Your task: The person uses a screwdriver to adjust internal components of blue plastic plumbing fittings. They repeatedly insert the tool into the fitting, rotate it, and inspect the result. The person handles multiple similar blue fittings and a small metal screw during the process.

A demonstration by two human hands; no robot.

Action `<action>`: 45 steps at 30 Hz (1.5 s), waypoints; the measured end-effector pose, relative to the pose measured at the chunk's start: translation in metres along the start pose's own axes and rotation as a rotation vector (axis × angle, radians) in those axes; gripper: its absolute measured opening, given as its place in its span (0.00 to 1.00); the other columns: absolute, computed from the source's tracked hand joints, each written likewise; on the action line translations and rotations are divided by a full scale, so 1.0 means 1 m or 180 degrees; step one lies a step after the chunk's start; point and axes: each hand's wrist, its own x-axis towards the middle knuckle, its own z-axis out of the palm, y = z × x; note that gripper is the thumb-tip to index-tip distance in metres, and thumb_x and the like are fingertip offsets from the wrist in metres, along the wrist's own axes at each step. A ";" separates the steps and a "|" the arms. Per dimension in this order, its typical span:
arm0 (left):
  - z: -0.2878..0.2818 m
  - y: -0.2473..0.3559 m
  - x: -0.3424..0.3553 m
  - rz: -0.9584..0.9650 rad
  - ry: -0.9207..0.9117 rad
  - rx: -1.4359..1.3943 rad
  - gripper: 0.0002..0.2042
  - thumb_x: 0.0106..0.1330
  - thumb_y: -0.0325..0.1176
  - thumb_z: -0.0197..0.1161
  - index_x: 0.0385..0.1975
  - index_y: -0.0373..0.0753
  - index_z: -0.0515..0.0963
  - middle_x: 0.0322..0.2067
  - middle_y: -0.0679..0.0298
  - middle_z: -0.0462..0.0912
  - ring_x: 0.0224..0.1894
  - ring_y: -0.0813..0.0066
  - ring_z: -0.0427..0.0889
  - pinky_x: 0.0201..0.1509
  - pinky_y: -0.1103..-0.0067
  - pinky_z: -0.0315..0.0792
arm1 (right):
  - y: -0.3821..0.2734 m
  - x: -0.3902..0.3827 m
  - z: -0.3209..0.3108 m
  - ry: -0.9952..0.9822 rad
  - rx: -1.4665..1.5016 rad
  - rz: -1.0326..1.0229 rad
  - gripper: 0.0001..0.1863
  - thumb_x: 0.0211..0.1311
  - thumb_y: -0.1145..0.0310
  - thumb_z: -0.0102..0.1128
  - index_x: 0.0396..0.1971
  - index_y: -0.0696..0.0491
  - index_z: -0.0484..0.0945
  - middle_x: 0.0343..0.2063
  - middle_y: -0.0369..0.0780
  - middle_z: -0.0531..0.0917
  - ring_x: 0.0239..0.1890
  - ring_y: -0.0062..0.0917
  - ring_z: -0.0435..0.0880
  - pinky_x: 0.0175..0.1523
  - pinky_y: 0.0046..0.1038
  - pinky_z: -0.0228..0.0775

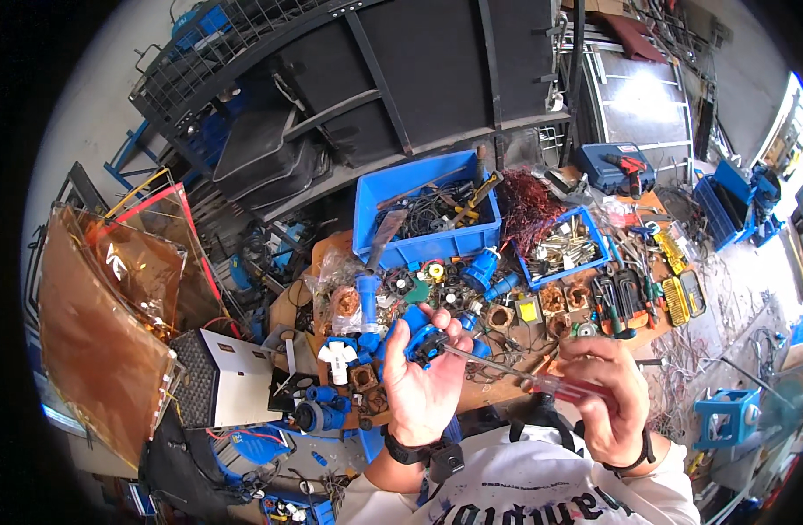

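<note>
My left hand (425,376) is turned palm up in front of my chest, its fingers curled round a blue and black plug-like fitting (427,345). In my right hand (607,394) is a screwdriver with a clear red handle (569,388). Its thin metal shaft (489,362) points left, and the tip meets or nearly meets the fitting; I cannot tell which. Part of the fitting is hidden by the left fingers. Just beyond both hands, small blue and black parts and brown square pieces (499,317) cover the workbench (497,392).
A blue bin (427,251) of cables and tools stands at the back. Right of it are tangled dark red wire (528,210), a blue tray of metal pieces (563,252), hand tools and a red drill (631,166). A white three-way fitting (337,360) stands at the left.
</note>
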 end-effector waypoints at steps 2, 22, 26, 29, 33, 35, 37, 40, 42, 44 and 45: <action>0.001 0.004 0.002 -0.0001 -0.0154 -0.0071 0.15 0.68 0.43 0.57 0.45 0.39 0.72 0.37 0.63 0.74 0.42 0.69 0.70 0.47 0.72 0.65 | -0.004 -0.001 -0.007 -0.0432 -0.0258 0.0708 0.15 0.60 0.67 0.65 0.44 0.58 0.78 0.33 0.46 0.83 0.33 0.34 0.84 0.39 0.30 0.75; 0.008 0.002 0.002 0.0512 -0.0206 0.0423 0.11 0.66 0.40 0.59 0.41 0.41 0.72 0.33 0.67 0.75 0.40 0.71 0.72 0.45 0.69 0.67 | -0.014 -0.013 0.013 -0.1178 0.0216 0.1589 0.17 0.62 0.70 0.59 0.48 0.63 0.74 0.24 0.51 0.82 0.26 0.41 0.84 0.31 0.32 0.75; 0.008 0.003 0.004 0.0617 -0.0003 0.0735 0.08 0.66 0.39 0.59 0.38 0.44 0.73 0.30 0.69 0.75 0.36 0.72 0.73 0.44 0.69 0.69 | -0.016 -0.010 0.018 -0.1398 0.0285 0.2020 0.16 0.64 0.69 0.58 0.47 0.64 0.74 0.23 0.51 0.80 0.25 0.42 0.83 0.30 0.33 0.72; 0.004 0.004 0.007 0.0553 0.0217 0.0993 0.07 0.66 0.39 0.59 0.37 0.44 0.73 0.28 0.70 0.75 0.32 0.73 0.73 0.42 0.69 0.69 | -0.008 -0.015 0.025 -0.1472 0.0255 0.2033 0.16 0.66 0.68 0.57 0.47 0.64 0.74 0.21 0.49 0.79 0.22 0.36 0.80 0.28 0.32 0.70; -0.014 0.002 0.009 0.0378 0.0070 0.0789 0.06 0.67 0.36 0.55 0.36 0.41 0.72 0.28 0.68 0.74 0.32 0.72 0.75 0.43 0.69 0.70 | 0.001 -0.019 0.028 -0.1513 0.0509 0.2068 0.16 0.68 0.66 0.55 0.47 0.62 0.74 0.18 0.45 0.77 0.19 0.31 0.76 0.27 0.31 0.68; -0.016 0.001 0.009 0.0319 0.0189 0.0782 0.07 0.65 0.37 0.56 0.36 0.42 0.72 0.26 0.70 0.73 0.30 0.73 0.74 0.42 0.70 0.70 | 0.006 -0.022 0.029 -0.1542 0.0778 0.2182 0.15 0.69 0.65 0.54 0.46 0.61 0.75 0.18 0.43 0.75 0.19 0.30 0.75 0.27 0.31 0.66; -0.016 0.001 0.009 0.0284 0.0273 0.0817 0.07 0.62 0.37 0.58 0.35 0.44 0.72 0.25 0.72 0.72 0.28 0.75 0.70 0.41 0.73 0.67 | 0.011 -0.025 0.030 -0.1596 0.1098 0.2372 0.14 0.70 0.65 0.52 0.46 0.60 0.75 0.16 0.38 0.73 0.19 0.23 0.72 0.26 0.29 0.65; -0.020 0.000 0.009 0.0278 0.0224 0.0784 0.07 0.62 0.37 0.58 0.35 0.44 0.72 0.25 0.73 0.72 0.28 0.76 0.70 0.41 0.72 0.67 | 0.019 -0.029 0.030 -0.1610 0.1866 0.2804 0.15 0.73 0.63 0.50 0.47 0.60 0.76 0.16 0.30 0.67 0.17 0.14 0.65 0.23 0.23 0.59; -0.022 -0.001 0.011 0.0268 0.0169 0.0768 0.07 0.62 0.37 0.58 0.36 0.44 0.72 0.25 0.73 0.72 0.28 0.75 0.70 0.42 0.71 0.69 | 0.023 -0.029 0.029 -0.1555 0.2573 0.3240 0.16 0.74 0.62 0.48 0.48 0.60 0.75 0.16 0.28 0.65 0.16 0.12 0.61 0.21 0.20 0.54; -0.024 0.000 0.011 0.0259 0.0120 0.0765 0.07 0.62 0.37 0.58 0.36 0.44 0.72 0.26 0.73 0.72 0.29 0.75 0.71 0.43 0.69 0.70 | 0.025 -0.028 0.028 -0.1528 0.3038 0.3506 0.17 0.74 0.61 0.47 0.48 0.60 0.75 0.15 0.27 0.63 0.15 0.10 0.58 0.20 0.18 0.50; -0.024 0.000 0.011 0.0244 0.0061 0.0752 0.07 0.62 0.37 0.58 0.36 0.44 0.71 0.26 0.73 0.72 0.29 0.75 0.72 0.43 0.68 0.71 | 0.025 -0.027 0.028 -0.1537 0.3148 0.3559 0.18 0.74 0.61 0.47 0.48 0.61 0.75 0.15 0.27 0.62 0.15 0.10 0.57 0.20 0.17 0.48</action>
